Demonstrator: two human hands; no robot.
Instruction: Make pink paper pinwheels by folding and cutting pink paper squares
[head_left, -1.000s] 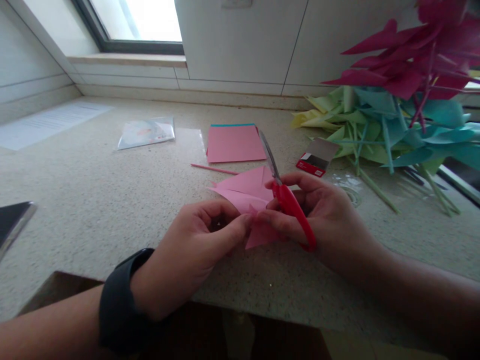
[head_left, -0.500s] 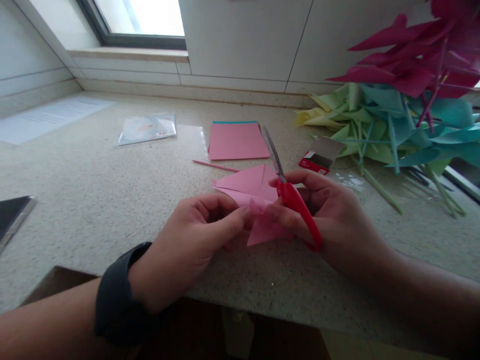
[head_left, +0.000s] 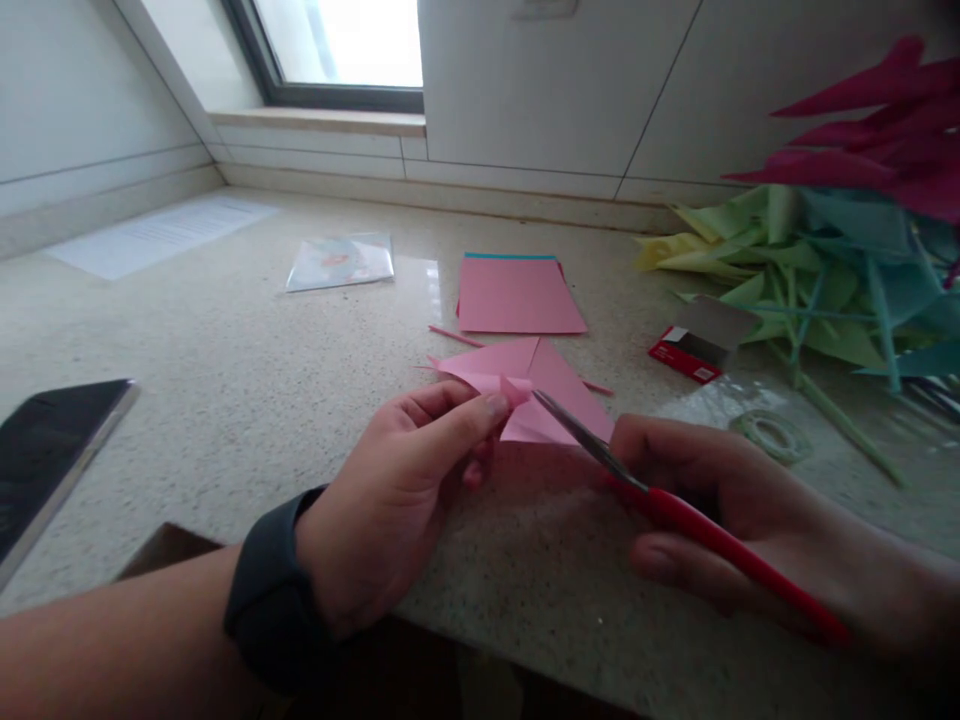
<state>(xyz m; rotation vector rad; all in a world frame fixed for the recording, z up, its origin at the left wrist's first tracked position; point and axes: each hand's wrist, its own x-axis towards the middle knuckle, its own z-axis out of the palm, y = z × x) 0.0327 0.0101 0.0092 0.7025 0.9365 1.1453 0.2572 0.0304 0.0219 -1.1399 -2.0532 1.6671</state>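
My left hand (head_left: pixel 409 480), with a dark band on its wrist, pinches a folded piece of pink paper (head_left: pixel 559 385) between thumb and fingers. My right hand (head_left: pixel 720 500) is closed around red-handled scissors (head_left: pixel 697 525). Their blades point up and left, with the tips at the folded paper beside my left thumb. Whether the blades touch the paper I cannot tell. Part of a thin pink stick (head_left: pixel 454 336) shows behind the paper, its middle hidden.
Behind the paper lies a stack of pink sheets (head_left: pixel 517 295). A red box (head_left: pixel 686 352), a roll of tape (head_left: pixel 772 432) and several paper pinwheels (head_left: pixel 810 270) are on the right. A phone (head_left: pixel 56 460), a plastic packet (head_left: pixel 341 262) and a printed sheet (head_left: pixel 165 235) lie leftward.
My right hand has let go of the paper and drawn back right. The scissors have swung down from upright, blades now towards the paper. The view has shifted left.
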